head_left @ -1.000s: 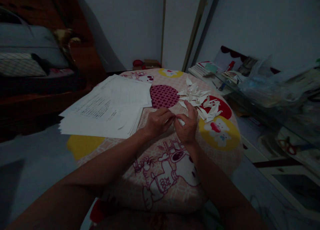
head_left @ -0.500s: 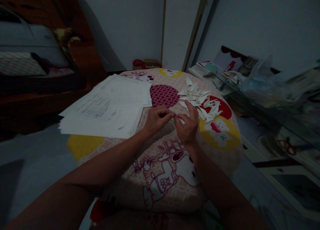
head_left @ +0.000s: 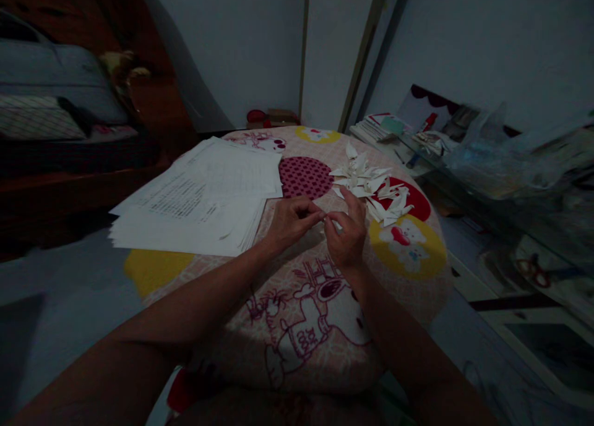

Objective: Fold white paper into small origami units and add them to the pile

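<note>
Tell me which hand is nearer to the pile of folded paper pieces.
Right. The right hand is just short of the pile; the left hand, farther left, nears the sheet stack. Both pinch one paper piece.

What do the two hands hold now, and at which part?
The left hand and right hand pinch one small white paper piece with fingertips, seemingly one grip at each end.

Pinched between left hand (head_left: 292, 219) and right hand (head_left: 347, 233), mostly covered by fingers: paper scrap (head_left: 337, 225), shape unreadable. Too small to read: print on paper stack (head_left: 190, 203). Cut off at bottom edge: both forearms (head_left: 208, 305). Dim and blurred at right: shelf clutter (head_left: 505, 160).
</note>
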Demonstrator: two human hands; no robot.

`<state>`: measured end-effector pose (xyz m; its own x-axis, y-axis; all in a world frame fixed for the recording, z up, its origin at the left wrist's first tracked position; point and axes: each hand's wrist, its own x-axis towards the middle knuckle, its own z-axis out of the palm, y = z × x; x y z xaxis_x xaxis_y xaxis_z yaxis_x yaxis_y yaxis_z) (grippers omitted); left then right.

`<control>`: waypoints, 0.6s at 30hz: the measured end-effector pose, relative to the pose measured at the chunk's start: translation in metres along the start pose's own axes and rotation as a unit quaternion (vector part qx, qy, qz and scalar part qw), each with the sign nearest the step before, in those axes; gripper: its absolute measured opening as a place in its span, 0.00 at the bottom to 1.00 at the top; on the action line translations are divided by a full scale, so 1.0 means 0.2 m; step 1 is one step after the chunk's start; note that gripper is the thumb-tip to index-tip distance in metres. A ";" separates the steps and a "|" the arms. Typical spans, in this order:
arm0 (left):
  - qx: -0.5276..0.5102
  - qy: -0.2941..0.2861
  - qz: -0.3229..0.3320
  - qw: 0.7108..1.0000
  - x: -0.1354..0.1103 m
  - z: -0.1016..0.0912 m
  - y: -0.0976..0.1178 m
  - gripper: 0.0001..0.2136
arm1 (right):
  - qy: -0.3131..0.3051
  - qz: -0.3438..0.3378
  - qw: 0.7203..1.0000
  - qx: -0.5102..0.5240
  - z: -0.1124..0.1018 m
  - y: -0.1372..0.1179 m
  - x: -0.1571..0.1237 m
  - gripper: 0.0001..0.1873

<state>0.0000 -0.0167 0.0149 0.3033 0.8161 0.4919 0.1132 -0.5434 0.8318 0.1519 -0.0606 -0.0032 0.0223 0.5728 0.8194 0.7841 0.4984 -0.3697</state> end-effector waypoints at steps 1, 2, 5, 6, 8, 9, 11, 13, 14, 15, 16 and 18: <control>0.027 0.000 0.024 0.999 0.00 0.00 0.00 0.12 | 0.001 -0.003 1.000 0.004 0.00 0.00 0.00 0.09; 0.050 0.000 0.045 0.998 0.00 -0.01 0.00 0.12 | 0.003 -0.005 1.000 0.006 0.01 0.01 -0.01 0.10; 0.085 0.002 0.076 0.993 0.00 -0.01 0.01 0.12 | -0.001 -0.004 1.000 0.010 0.01 0.01 -0.01 0.10; 0.088 0.003 0.075 0.993 0.00 -0.01 0.01 0.11 | -0.004 -0.002 1.000 0.010 0.01 0.01 -0.01 0.10; 0.092 -0.001 0.067 0.994 0.00 -0.01 0.02 0.11 | -0.003 -0.003 1.000 0.008 0.00 0.01 -0.01 0.10; 0.093 -0.002 0.062 0.994 0.00 0.00 0.02 0.10 | 0.000 -0.005 1.000 0.006 0.00 0.00 -0.01 0.10; 0.095 -0.007 0.054 0.994 0.00 0.00 0.02 0.10 | 0.006 -0.009 1.000 0.000 0.00 0.00 -0.01 0.11; 0.097 -0.010 0.049 0.994 0.00 0.00 0.02 0.09 | 0.009 -0.013 1.000 -0.001 0.00 -0.01 -0.01 0.12; 0.099 -0.010 0.049 0.994 0.00 0.00 0.02 0.09 | 0.009 -0.015 1.000 0.000 0.00 -0.01 -0.01 0.12; 0.101 -0.010 0.049 0.994 0.00 0.00 0.02 0.08 | 0.009 -0.018 1.000 0.001 0.00 -0.01 -0.01 0.12; 0.104 -0.010 0.049 0.993 0.00 0.00 0.02 0.08 | 0.010 -0.021 1.000 0.004 0.00 -0.01 -0.01 0.12; 0.110 -0.007 0.050 0.993 0.00 0.00 0.02 0.08 | 0.009 -0.022 1.000 0.006 0.00 -0.01 -0.01 0.12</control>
<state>0.0004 -0.0188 0.0178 0.3361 0.7539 0.5646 0.2844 -0.6527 0.7022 0.1497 -0.0625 -0.0050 0.0004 0.5384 0.8427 0.7774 0.5299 -0.3389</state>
